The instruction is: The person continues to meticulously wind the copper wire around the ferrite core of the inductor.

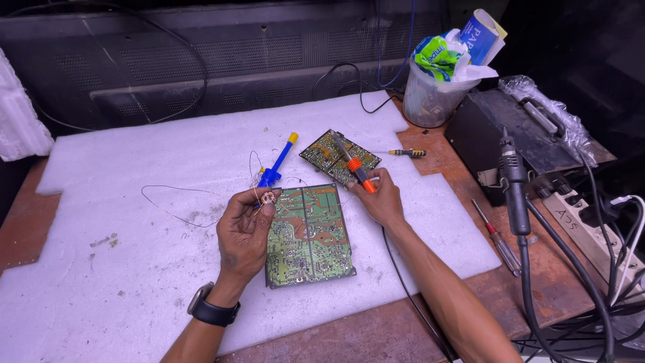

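A small copper-wound coil (268, 197) is pinched between thumb and fingertips of the left hand (245, 232), lifted just above the top-left corner of the large green circuit board (310, 233). Held clear of the board, probably so its thin leads stay reachable. The fingers are closed on the coil; whether the leads touch the board cannot be told.

The board lies solder-side up, flat on the white foam sheet (134, 222), presumably so the joints face the iron and the component side is cushioned.

The right hand (381, 199) is closed around the soldering iron (355, 167) at its orange grip, pen-style, tip angled up and left over the second, smaller board (338, 158). The heel of the hand seems to rest on the foam beside the large board's upper-right corner, likely for steadiness. The cable is run back under the forearm, out of the work area.

A blue desoldering pump (276, 163) with yellow plunger is parked just behind the left hand. Loose thin wire (176, 202) trails left on the foam.

Further out: small screwdriver (408, 153) near the foam edge, red-handled screwdriver (498, 238) on the bare wooden bench (531, 289), hot-air handpiece (515, 185) standing upright at the right, plastic tub (431, 97) stuffed with packets at the back.
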